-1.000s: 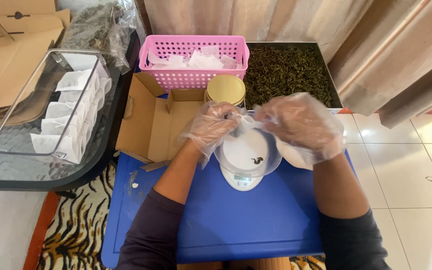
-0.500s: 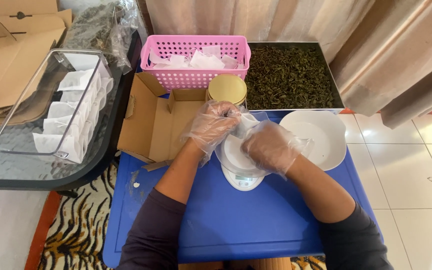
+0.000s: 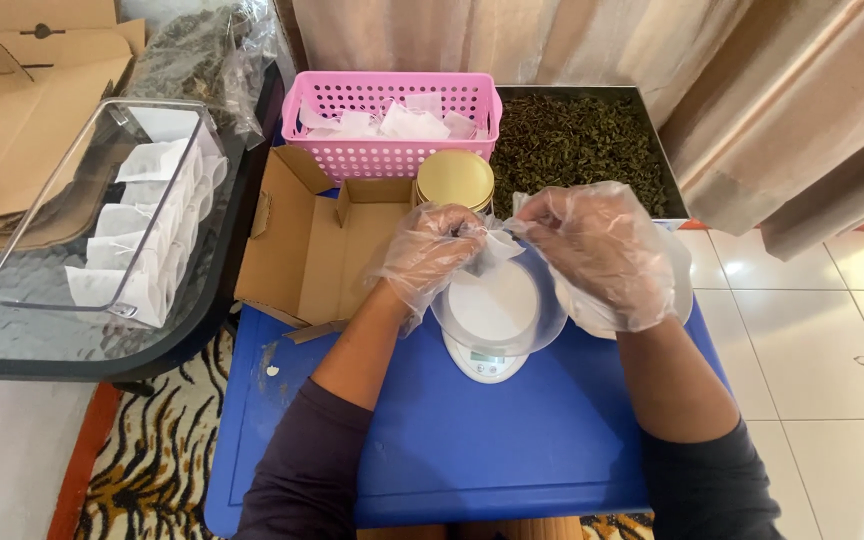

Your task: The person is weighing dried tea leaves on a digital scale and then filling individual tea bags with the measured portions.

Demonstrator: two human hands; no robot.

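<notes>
Left hand (image 3: pixel 430 250), gloved: pinched on left edge of sachet (image 3: pixel 498 243). Right hand (image 3: pixel 597 250), gloved: pinched on sachet's right edge. Sachet: small, white, held between both hands just above scale (image 3: pixel 485 362). Scale: white, clear bowl (image 3: pixel 500 310) on top, standing on blue table (image 3: pixel 472 440). White dish (image 3: pixel 680 290): right of scale, mostly hidden by right hand. Gold lids (image 3: pixel 454 180): stacked, just behind left hand. Cardboard box (image 3: pixel 302 240): open, left of scale. Pink basket (image 3: pixel 392 122): at back, holding white sachets. Leaf tray (image 3: pixel 577 150): right of basket, full of dried green leaves. Clear bin (image 3: pixel 102 205): on glass side table, filled sachets in a row.
</notes>
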